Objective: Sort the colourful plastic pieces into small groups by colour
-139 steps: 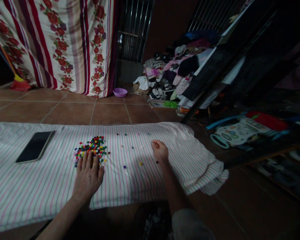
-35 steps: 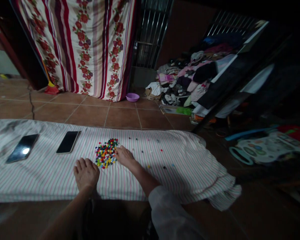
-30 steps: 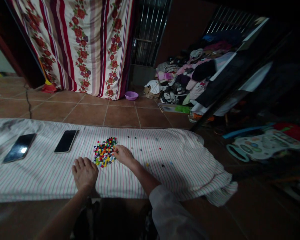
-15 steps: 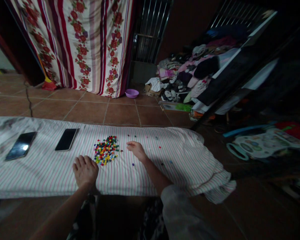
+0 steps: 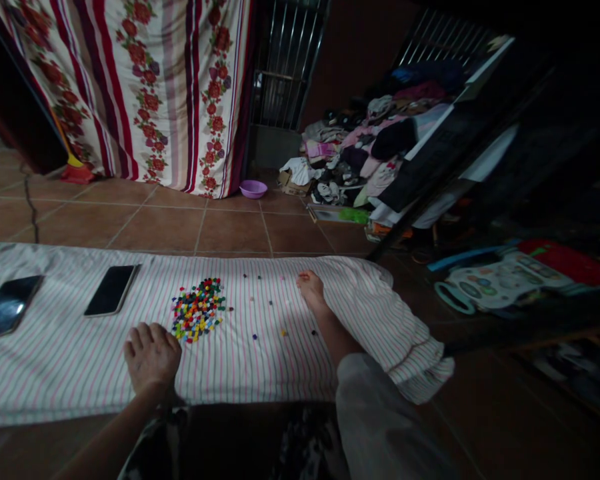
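Observation:
A pile of small coloured cubes (image 5: 199, 310) lies on a striped cloth (image 5: 220, 373). My left hand (image 5: 153, 357) rests palm down on the cloth, just left of the pile's near edge, its fingers laid out. Over the right part of the cloth is my right hand (image 5: 311, 288), fingers drawn together; whatever is between them is too small to make out. Between the pile and that hand, single cubes are spread apart, among them a dark blue one (image 5: 255, 337) and a yellow one (image 5: 283, 332). A black one (image 5: 314, 332) lies below my right wrist.
Two phones, a light-edged one (image 5: 111, 291) and a darker one (image 5: 9, 307), lie on the cloth to the left. Beyond are a purple basin (image 5: 253, 189), a floral curtain (image 5: 175, 100) and a heap of clothes (image 5: 360, 147). A toy panel (image 5: 500, 283) is at right.
My right hand has moved right, away from the pile, uncovering single cubes where it was. My left hand stays beside the pile. The view has shifted slightly to the right.

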Tool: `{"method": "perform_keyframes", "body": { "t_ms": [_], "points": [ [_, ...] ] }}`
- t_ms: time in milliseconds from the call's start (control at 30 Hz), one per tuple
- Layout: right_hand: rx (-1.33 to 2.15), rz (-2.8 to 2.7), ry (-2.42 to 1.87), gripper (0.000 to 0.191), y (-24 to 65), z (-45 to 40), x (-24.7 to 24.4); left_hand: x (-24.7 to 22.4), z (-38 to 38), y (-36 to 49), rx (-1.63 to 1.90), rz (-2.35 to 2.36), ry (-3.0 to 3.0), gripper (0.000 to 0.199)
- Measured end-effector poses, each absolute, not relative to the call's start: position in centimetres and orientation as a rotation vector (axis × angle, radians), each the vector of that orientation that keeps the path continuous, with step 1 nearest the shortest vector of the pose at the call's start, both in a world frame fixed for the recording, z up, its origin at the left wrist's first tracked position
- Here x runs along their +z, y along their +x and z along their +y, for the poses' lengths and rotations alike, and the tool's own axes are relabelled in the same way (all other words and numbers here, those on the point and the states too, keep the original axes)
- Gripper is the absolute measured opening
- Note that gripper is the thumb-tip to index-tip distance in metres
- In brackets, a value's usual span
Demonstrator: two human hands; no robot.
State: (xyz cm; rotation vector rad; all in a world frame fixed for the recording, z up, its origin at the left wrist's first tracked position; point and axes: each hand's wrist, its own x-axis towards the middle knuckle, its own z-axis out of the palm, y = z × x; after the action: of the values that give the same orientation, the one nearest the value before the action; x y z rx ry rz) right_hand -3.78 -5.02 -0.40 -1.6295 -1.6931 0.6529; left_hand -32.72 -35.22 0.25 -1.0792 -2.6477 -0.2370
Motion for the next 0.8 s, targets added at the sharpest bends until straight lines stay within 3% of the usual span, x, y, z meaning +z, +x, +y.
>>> {"method": "perform_keyframes", "body": {
  "t_ms": [367, 800],
  "points": [
    [0.713, -1.578, -1.767, 0.023, -0.3, -3.1, -1.3, 0.1, -35.2, -32.8, -0.290, -2.645, -1.072, 0.041],
    [0.806, -1.576, -1.712, 0.037, -0.5, -3.0, -2.0, -0.3, -35.2, -32.9, -0.293, -2.647, -1.053, 0.043]
  ]
}}
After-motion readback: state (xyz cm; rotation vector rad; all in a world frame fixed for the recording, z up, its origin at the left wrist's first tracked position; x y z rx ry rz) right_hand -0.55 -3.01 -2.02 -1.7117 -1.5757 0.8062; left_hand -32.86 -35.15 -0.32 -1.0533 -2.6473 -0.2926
